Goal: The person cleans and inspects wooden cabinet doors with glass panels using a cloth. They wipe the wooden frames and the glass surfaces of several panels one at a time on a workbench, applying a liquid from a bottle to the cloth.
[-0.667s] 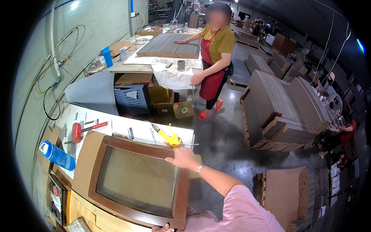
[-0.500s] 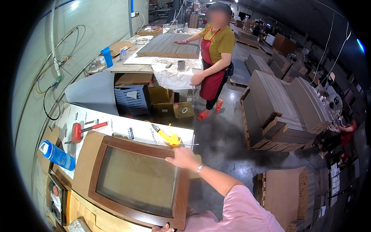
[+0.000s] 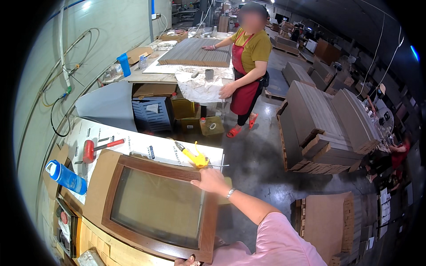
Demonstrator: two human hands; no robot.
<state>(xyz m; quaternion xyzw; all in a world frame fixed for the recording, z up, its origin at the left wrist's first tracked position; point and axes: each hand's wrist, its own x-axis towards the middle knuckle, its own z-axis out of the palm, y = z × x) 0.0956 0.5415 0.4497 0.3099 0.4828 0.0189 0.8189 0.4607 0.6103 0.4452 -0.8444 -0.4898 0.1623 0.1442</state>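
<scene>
A brown wood-framed cabinet door with a glass panel (image 3: pixel 157 206) lies on the bench in front of me. My right hand (image 3: pixel 212 181) grips the far right corner of its frame, thumb on top and the other fingers mostly hidden. At the lower edge of the picture, my left hand (image 3: pixel 187 261) holds the near edge of the same frame; only some fingers show. Just beyond my right hand lies a yellow air blow gun (image 3: pixel 195 158), its thin nozzle pointing right.
A red mallet (image 3: pixel 91 150) and a blue water bottle (image 3: pixel 66 177) lie left of the door, near cardboard (image 3: pixel 100 186). Across the way, a person in a red apron (image 3: pixel 246 66) stands by a table of grey strips (image 3: pixel 195 52). Stacked panels (image 3: pixel 319 115) stand on the right.
</scene>
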